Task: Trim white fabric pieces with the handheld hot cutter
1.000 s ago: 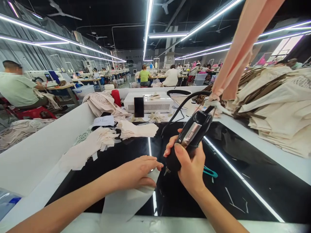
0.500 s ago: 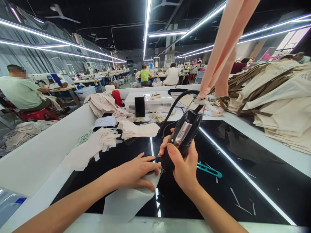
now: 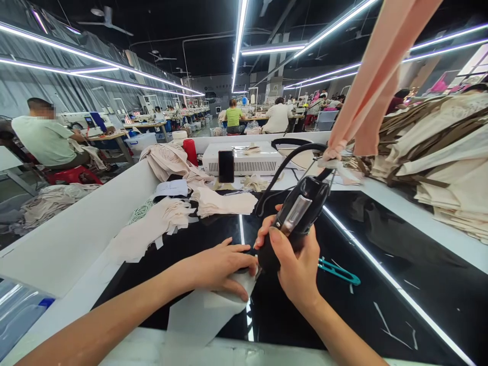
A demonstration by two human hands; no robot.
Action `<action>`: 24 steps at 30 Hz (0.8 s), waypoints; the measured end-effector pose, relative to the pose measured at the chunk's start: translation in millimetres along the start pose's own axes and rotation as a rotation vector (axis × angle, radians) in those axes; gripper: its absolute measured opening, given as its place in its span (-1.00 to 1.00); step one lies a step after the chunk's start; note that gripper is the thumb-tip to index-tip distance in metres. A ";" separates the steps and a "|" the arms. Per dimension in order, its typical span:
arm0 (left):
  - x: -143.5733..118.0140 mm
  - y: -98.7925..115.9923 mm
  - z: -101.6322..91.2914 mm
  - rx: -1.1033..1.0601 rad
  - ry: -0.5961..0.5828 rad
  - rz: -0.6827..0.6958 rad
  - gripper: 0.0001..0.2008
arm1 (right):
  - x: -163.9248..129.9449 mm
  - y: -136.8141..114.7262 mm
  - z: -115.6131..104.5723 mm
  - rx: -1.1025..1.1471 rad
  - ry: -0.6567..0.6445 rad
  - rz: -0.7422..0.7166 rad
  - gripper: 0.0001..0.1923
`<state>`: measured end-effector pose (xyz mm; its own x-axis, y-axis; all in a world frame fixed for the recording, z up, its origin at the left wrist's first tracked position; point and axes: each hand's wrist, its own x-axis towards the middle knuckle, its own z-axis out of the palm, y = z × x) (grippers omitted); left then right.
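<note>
Head view: your left hand presses the fabric piece flat, fingers spread; your right hand grips the handheld tool, tip at the cloth edge. Next, keep it steady.

Teal snips lie near a white machine.

Place: I see a garment factory hall | upper left: seated worker at sewing machine | centre far: rows of work tables | right: stacked cream fabric pieces | top: long light strips
</note>
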<state>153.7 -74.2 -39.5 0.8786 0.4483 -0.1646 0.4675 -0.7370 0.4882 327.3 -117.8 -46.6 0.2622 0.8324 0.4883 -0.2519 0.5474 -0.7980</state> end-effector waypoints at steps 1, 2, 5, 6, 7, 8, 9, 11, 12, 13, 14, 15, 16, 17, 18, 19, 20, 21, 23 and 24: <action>0.0 -0.2 0.2 -0.002 0.003 0.002 -0.68 | -0.5 -0.7 0.5 0.005 0.001 0.000 -0.65; 0.0 -0.7 0.7 -0.006 0.005 0.003 -0.68 | -1.3 -1.6 1.2 0.017 0.000 0.000 -0.65; -0.3 -3.3 3.0 -0.017 0.010 0.002 -0.63 | -5.6 -4.2 3.7 0.064 -0.013 -0.006 -0.66; -0.3 -4.4 4.0 -0.015 0.014 0.004 -0.61 | -7.4 -4.9 4.6 0.074 -0.022 -0.004 -0.66; -0.4 -5.6 4.9 -0.012 0.020 0.008 -0.59 | -9.0 -5.4 5.6 0.078 -0.029 -0.002 -0.65; -0.4 -6.6 5.6 -0.009 0.028 0.014 -0.59 | -10.4 -5.7 6.5 0.077 -0.033 -0.002 -0.65; -0.4 -7.5 6.1 -0.005 0.036 0.020 -0.59 | -11.4 -6.0 7.3 0.072 -0.036 -0.003 -0.65; -0.2 -8.3 6.0 -0.009 0.044 0.025 -0.59 | -12.1 -6.5 8.7 0.053 -0.030 -0.003 -0.68; -0.1 -8.2 5.5 -0.016 0.043 0.024 -0.58 | -12.0 -7.0 9.2 0.043 -0.025 -0.003 -0.69; 0.0 -7.9 4.6 -0.023 0.036 0.021 -0.57 | -11.6 -7.5 9.6 0.036 -0.023 -0.001 -0.69; 0.1 -7.3 3.7 -0.027 0.028 0.018 -0.56 | -11.2 -8.2 10.1 0.036 -0.021 0.003 -0.69; 0.2 -6.7 2.7 -0.027 0.022 0.019 -0.56 | -11.0 -8.9 10.5 0.043 -0.019 0.008 -0.68; 0.3 -6.0 1.8 -0.021 0.018 0.026 -0.55 | -11.0 -9.6 11.0 0.054 -0.016 0.011 -0.67; 0.4 -5.5 1.1 -0.011 0.017 0.036 -0.53 | -11.4 -10.2 11.4 0.065 -0.014 0.014 -0.66; 0.5 -5.1 0.7 0.001 0.017 0.043 -0.52 | -12.1 -10.7 11.8 0.075 -0.014 0.014 -0.65; 0.6 -4.9 0.6 0.010 0.018 0.047 -0.51 | -13.1 -10.8 12.2 0.083 -0.018 0.014 -0.64; 0.9 -5.0 0.7 0.014 0.018 0.049 -0.50 | -14.2 -10.7 12.4 0.086 -0.022 0.014 -0.64; 1.2 -5.3 1.0 0.015 0.018 0.051 -0.49 | -15.5 -10.3 12.5 0.083 -0.025 0.018 -0.63; 2.1 -6.6 1.7 0.013 0.028 0.069 -0.45 | -17.9 -8.7 12.3 0.066 -0.021 0.030 -0.61; 2.5 -7.5 2.0 0.011 0.036 0.089 -0.42 | -18.7 -7.7 12.1 0.054 -0.015 0.035 -0.61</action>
<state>152.6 -68.5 -45.3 0.9129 0.3983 -0.0895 0.3886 -0.7803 0.4901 313.1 -136.6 -45.3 0.2390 0.8519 0.4660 -0.3102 0.5218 -0.7947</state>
